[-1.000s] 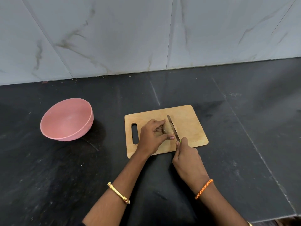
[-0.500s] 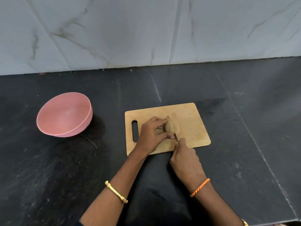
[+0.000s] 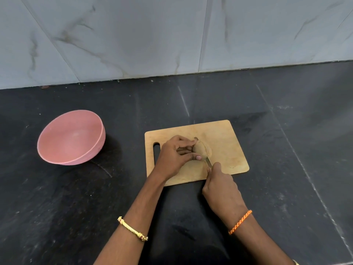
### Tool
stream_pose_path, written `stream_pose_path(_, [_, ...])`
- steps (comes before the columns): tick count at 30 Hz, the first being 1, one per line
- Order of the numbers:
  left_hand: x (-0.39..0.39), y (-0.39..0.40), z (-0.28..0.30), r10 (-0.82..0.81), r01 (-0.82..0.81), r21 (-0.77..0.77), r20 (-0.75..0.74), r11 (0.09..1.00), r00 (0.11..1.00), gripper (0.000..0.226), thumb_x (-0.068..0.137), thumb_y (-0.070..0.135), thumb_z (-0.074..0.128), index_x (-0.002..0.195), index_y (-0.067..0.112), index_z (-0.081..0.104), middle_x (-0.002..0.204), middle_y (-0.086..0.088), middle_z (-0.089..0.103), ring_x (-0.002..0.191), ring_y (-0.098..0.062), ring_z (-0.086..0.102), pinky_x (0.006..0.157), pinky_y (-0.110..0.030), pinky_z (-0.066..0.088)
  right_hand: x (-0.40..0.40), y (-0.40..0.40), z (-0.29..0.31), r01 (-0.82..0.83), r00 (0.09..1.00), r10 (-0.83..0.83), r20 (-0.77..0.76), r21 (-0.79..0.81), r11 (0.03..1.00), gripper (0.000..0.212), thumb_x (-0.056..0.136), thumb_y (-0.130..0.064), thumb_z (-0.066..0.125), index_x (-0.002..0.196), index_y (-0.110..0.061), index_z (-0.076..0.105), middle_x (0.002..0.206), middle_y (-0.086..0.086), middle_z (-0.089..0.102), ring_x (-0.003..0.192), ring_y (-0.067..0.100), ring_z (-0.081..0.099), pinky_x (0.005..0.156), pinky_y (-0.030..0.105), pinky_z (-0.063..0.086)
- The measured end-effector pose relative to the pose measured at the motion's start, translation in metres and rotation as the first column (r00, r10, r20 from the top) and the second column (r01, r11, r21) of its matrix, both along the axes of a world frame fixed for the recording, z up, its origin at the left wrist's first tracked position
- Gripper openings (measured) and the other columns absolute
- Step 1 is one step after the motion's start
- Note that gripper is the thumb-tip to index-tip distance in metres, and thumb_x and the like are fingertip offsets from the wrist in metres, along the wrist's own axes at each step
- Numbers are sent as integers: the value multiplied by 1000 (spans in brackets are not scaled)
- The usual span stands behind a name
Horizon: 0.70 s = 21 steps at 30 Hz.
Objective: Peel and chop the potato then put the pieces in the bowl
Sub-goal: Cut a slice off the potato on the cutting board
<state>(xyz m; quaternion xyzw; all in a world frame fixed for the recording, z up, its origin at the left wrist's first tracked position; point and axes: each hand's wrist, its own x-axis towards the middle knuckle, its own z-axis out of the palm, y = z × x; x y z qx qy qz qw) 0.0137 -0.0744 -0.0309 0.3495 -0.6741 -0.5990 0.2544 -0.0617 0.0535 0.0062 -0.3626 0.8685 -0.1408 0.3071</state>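
A brown, unpeeled potato (image 3: pixel 200 150) lies in the middle of the wooden chopping board (image 3: pixel 227 138). My left hand (image 3: pixel 174 156) holds it from the left with thumb and fingertips curled round it. My right hand (image 3: pixel 221 185) grips a knife (image 3: pixel 208 162) at the board's near edge; its handle is hidden in my fist. The blade runs down through the potato, and a split shows along its right side. An empty pink bowl (image 3: pixel 71 137) stands on the counter to the left of the board.
The board lies on a black stone counter (image 3: pixel 286 169) with a grey marble wall (image 3: pixel 172 35) behind it. The counter's front edge shows at the lower right corner. Bangles sit on both wrists.
The knife blade lay on top of the potato a second ago and has since gone down into it. My right hand has drawn slightly nearer the potato. My left hand keeps the same hold.
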Motion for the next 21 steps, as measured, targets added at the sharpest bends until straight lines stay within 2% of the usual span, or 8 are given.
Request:
stream_pose_path(4, [-4,4,4,24,-24,-17,2,1000,1000,47,57,10,85,102,12,71,99,-7,62,90,-23,64,86,-30,54,0,-5,-3,-18,1000,18,-8,38,999,6,98,-18,31,93,-16,30,79,4,45,74,26,48,64,35,37])
stream_pose_path(9, [-5,10,6,43,-41,-68,36,997,998,48,62,12,84,107,15,69,104,-3,62,93,-17,62,84,-23,53,2,-7,-2,-10,1000,11,-8,54,999,8,95,-12,34,93,-16,27,84,5,45,78,28,49,66,35,36])
stream_pose_path(16, [-9,21,6,113,-100,-152,76,983,991,44,69,17,81,110,14,66,106,-1,62,88,-10,61,75,-11,49,-5,-1,-4,-14,999,17,-39,57,998,5,97,-14,32,94,-15,28,84,5,45,76,27,47,66,35,37])
stream_pose_path(21, [-10,26,5,148,-130,-193,78,973,986,46,73,18,78,117,13,63,108,0,59,88,-7,59,74,-7,47,-6,1,-5,-34,998,37,-54,53,998,6,95,-11,32,94,-16,29,73,1,39,73,26,47,64,35,37])
